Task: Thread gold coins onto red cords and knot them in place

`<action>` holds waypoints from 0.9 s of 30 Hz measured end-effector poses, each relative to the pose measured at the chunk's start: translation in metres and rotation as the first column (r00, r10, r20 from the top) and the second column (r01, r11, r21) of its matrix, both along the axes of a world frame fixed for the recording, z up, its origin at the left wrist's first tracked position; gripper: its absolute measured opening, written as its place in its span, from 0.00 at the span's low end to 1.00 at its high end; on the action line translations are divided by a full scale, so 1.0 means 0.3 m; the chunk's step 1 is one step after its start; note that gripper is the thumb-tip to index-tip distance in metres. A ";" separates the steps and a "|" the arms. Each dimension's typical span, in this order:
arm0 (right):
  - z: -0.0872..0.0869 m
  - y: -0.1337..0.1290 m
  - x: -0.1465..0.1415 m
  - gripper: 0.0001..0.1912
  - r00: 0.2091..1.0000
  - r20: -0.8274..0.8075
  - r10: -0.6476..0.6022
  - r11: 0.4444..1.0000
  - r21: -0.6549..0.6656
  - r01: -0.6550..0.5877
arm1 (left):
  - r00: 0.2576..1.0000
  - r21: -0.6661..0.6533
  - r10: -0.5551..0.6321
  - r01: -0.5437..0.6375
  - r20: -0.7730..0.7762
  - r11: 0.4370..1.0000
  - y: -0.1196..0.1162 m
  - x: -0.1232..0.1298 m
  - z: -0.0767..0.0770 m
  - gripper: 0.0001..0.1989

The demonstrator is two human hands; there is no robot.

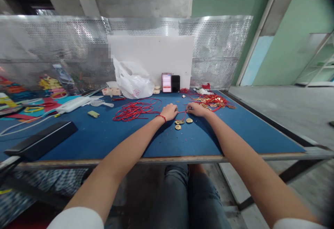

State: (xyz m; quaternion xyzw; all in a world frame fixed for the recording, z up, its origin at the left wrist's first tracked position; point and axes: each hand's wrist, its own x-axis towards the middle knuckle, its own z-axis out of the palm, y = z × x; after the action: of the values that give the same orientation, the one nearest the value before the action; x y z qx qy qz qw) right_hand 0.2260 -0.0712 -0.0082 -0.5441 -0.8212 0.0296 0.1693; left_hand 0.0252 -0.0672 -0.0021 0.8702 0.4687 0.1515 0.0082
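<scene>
Between my two hands a red cord (182,112) runs taut just above the blue tabletop. My left hand (169,111) pinches one end of that stretch, and a red string bracelet (162,117) circles its wrist. On the other side my right hand (195,109) has its fingers closed on the same cord. Several gold-coloured coins with holes (178,127) lie right below the hands, and one gold coin (189,120) sits a little to the right. A loop of cord hangs down toward the coins. The exact finger grip is too small to make out.
Left of my hands lies a heap of red cords (133,111); to the right, red cords with coins (215,101). Two phones (167,83) lean at the back beside a white plastic bag (134,83). A black power strip (43,138) lies near the front left edge.
</scene>
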 end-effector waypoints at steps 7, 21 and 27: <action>0.010 -0.019 -0.042 0.08 0.989 0.136 -0.060 0.997 0.058 0.052 | 0.975 -0.007 -0.091 0.095 0.204 0.995 -0.002 0.031 -0.014 0.14; 0.050 -0.034 -0.076 0.05 0.931 -0.360 0.063 0.975 0.221 0.019 | 0.557 -0.393 0.109 0.420 0.823 0.818 -0.018 0.040 0.027 0.07; 0.088 -0.053 -0.082 0.11 0.789 -0.605 0.107 0.992 0.124 -0.039 | 0.414 -0.415 0.218 0.479 0.884 0.774 -0.034 0.038 0.040 0.10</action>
State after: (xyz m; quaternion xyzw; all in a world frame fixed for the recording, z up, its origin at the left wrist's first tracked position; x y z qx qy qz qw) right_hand 0.2014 -0.0869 0.0183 -0.4637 -0.7434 0.1672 0.4521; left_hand 0.0364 -0.0772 0.0098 0.6303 0.3353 0.4292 0.5532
